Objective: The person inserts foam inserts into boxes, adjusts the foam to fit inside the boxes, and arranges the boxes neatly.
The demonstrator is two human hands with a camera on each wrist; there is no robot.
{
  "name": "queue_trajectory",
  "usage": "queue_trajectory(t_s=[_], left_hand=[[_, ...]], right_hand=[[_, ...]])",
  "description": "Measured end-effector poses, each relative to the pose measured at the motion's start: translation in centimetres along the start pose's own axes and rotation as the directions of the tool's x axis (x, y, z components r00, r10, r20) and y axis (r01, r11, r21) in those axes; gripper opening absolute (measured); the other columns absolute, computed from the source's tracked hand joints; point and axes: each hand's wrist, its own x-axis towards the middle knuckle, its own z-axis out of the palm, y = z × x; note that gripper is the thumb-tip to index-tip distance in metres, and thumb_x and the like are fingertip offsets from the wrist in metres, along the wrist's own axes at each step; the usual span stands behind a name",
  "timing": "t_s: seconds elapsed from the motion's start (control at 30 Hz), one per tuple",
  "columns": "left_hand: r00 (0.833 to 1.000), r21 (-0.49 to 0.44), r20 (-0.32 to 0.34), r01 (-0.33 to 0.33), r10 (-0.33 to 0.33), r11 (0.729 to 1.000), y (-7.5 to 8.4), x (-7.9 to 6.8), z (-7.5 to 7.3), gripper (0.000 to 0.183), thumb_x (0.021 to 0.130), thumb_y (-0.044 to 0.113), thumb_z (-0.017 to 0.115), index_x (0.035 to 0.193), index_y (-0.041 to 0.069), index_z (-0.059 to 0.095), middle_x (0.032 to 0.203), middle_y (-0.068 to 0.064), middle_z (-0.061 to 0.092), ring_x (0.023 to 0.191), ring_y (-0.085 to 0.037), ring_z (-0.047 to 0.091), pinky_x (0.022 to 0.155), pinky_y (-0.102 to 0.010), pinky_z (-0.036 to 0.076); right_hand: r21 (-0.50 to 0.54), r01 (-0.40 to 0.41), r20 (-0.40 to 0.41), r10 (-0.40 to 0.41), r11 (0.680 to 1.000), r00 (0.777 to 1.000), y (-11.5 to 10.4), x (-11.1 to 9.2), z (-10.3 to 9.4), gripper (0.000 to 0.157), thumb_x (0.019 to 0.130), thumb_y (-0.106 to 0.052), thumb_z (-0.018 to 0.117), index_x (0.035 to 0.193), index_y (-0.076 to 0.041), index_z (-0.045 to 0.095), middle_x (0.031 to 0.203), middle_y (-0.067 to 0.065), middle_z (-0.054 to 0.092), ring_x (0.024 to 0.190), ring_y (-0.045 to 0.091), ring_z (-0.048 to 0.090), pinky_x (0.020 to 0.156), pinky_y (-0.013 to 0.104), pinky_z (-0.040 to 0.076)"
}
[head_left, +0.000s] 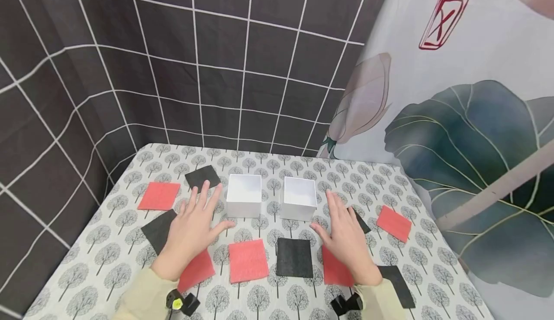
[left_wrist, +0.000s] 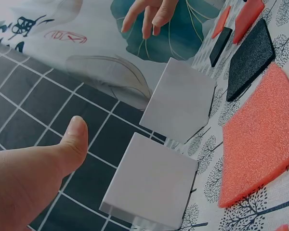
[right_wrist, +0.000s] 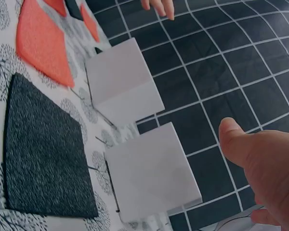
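My left hand (head_left: 195, 224) hovers with spread, straight fingers over the left part of the table, holding nothing. Beneath and around it lie a red square pad (head_left: 196, 269) and black square pads, one (head_left: 159, 228) partly covered by the hand. On the other side my right hand (head_left: 346, 236) is likewise extended and holds nothing, above a partly hidden red pad (head_left: 334, 267). Between the hands stand two white open-topped boxes, the left box (head_left: 244, 209) and the right box (head_left: 298, 212). Nearer me, a red pad (head_left: 248, 261) and a black pad (head_left: 294, 257) lie flat.
At the far left are another red pad (head_left: 158, 195) and a black one (head_left: 202, 178). To the right lie a red pad (head_left: 394, 223) and a black pad (head_left: 396, 285). A tree-print cloth (head_left: 258, 299) covers the table; a dark grid curtain (head_left: 220, 84) hangs behind.
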Motion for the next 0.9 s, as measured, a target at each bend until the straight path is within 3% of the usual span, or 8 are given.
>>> queue_trajectory(t_s=[0.17,0.33,0.43,0.67,0.9], left_hand=[[0.999,-0.089,-0.018,0.026,-0.028,0.996,-0.1,0.2,0.5,0.094,0.079,0.072,0.047,0.149,0.016,0.020,0.151,-0.019,0.019,0.132,-0.042,0.026,0.095,-0.065,0.033],[0.997,-0.204,-0.050,0.040,-0.051,0.978,-0.5,0.8,1.2,0.092,0.078,0.064,0.058,0.145,0.007,0.030,0.144,-0.022,0.033,0.128,-0.042,0.034,0.089,-0.065,0.039],[0.997,-0.253,-0.049,0.041,-0.055,0.967,-0.6,1.1,1.4,0.089,0.078,0.065,0.057,0.140,0.004,0.037,0.141,-0.022,0.039,0.129,-0.040,0.034,0.090,-0.062,0.040],[0.996,-0.378,0.003,0.087,-0.093,0.922,-0.9,2.2,2.2,0.079,0.081,0.051,0.065,0.140,0.007,0.037,0.146,-0.018,0.029,0.123,-0.042,0.040,0.083,-0.063,0.044],[0.990,-0.461,0.053,0.140,-0.130,0.876,-1.1,3.6,3.1,0.091,0.077,0.050,0.070,0.145,0.007,0.025,0.149,-0.017,0.020,0.123,-0.044,0.039,0.087,-0.062,0.042]], right_hand=[[0.031,0.013,-0.004,-0.013,0.999,1.000,-0.9,-0.2,0.3,0.087,0.083,-0.042,0.066,0.148,-0.007,0.020,0.143,0.020,0.035,0.125,0.037,0.041,0.102,0.051,0.034],[0.025,0.109,-0.054,-0.107,0.994,0.993,-2.1,-0.4,0.9,0.076,0.081,-0.035,0.070,0.141,-0.003,0.036,0.137,0.022,0.043,0.116,0.038,0.049,0.095,0.050,0.041],[0.038,0.172,-0.071,-0.169,0.984,0.983,-2.8,-0.5,1.4,0.071,0.081,-0.034,0.070,0.137,-0.001,0.042,0.132,0.023,0.047,0.114,0.038,0.051,0.094,0.050,0.043],[0.090,0.251,-0.029,-0.249,0.964,0.968,-4.4,-0.5,2.6,0.069,0.083,-0.037,0.066,0.133,0.004,0.043,0.125,0.020,0.053,0.111,0.032,0.054,0.094,0.045,0.045],[0.142,0.323,0.027,-0.330,0.936,0.943,-6.1,-0.4,3.7,0.073,0.082,-0.035,0.068,0.136,0.004,0.038,0.125,0.017,0.054,0.113,0.029,0.053,0.097,0.041,0.043]])
